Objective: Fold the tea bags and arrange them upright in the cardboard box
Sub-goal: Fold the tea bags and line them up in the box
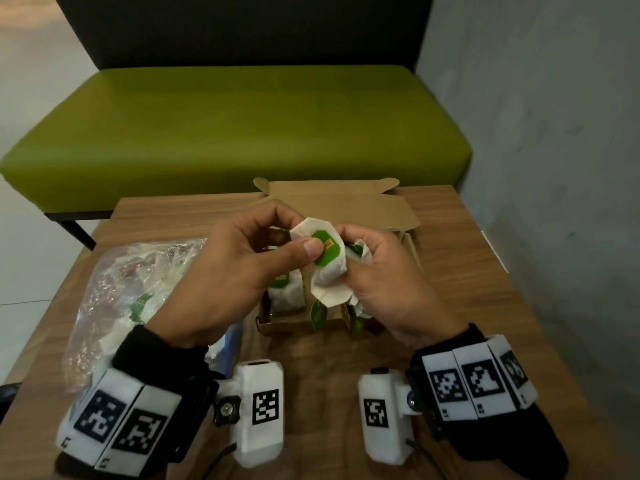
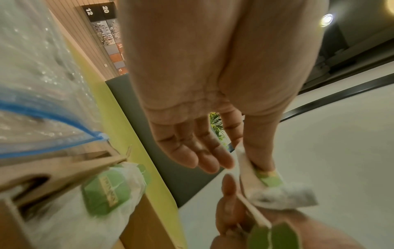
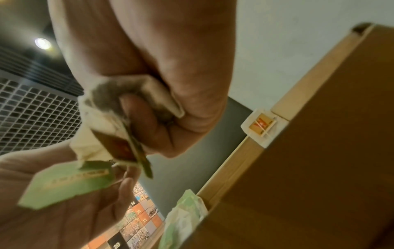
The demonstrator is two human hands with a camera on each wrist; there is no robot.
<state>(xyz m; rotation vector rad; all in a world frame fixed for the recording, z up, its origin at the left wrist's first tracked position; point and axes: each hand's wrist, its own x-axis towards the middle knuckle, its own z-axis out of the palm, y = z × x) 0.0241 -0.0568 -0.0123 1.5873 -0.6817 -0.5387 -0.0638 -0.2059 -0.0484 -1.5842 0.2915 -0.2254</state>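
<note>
Both hands hold tea bags above the open cardboard box (image 1: 398,216). My left hand (image 1: 242,265) pinches a white tea bag (image 1: 329,271) by its green tag (image 1: 327,252), thumb pressed on the tag. My right hand (image 1: 381,275) curls round that bag and a bunch of others; two green tags (image 1: 320,315) dangle below it. In the left wrist view the thumb presses the tag (image 2: 269,178) on the bag (image 2: 283,195). In the right wrist view the fingers (image 3: 153,131) clutch folded bags (image 3: 100,107), with a green tag (image 3: 70,183) below. A tea bag (image 1: 287,292) stands upright in the box.
A clear zip bag (image 1: 131,292) with more tea bags lies on the wooden table (image 1: 467,289) at the left. A green bench (image 1: 242,126) stands behind the table and a grey wall (image 1: 554,133) runs along the right side.
</note>
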